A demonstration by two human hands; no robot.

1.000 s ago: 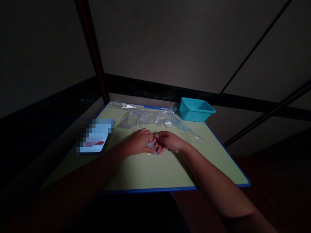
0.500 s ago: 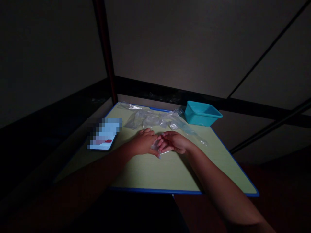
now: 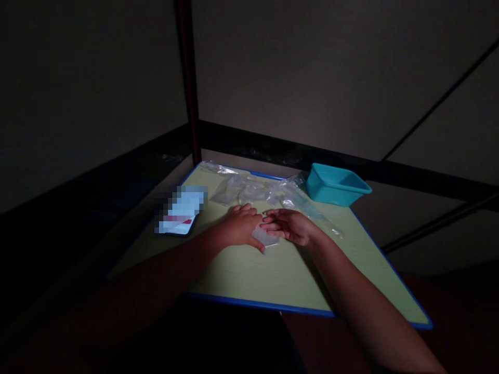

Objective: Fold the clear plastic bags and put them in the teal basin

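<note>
Translucent plastic (image 3: 267, 239) at frame centre probably wants light pressure from my spread left hand (image 3: 244, 228) and loosely open right hand (image 3: 294, 227).

No legible text, brand, number or sign. The phone (image 3: 183, 210), left of the left hand's (image 3: 244, 228) fingers, has a lit screen, but pixel blocks cover much of it; a red band (image 3: 183, 220) shows near its lower end, any wording on it unreadable. The small clear piece (image 3: 265, 238) at the fingertips of the left hand and right hand (image 3: 294, 227): no print legible. Crumpled clear plastic (image 3: 253, 192) beyond the fingers: same, glare and dim light. Turquoise tub (image 3: 329, 193), past the right fingers: no readable marking.
</note>
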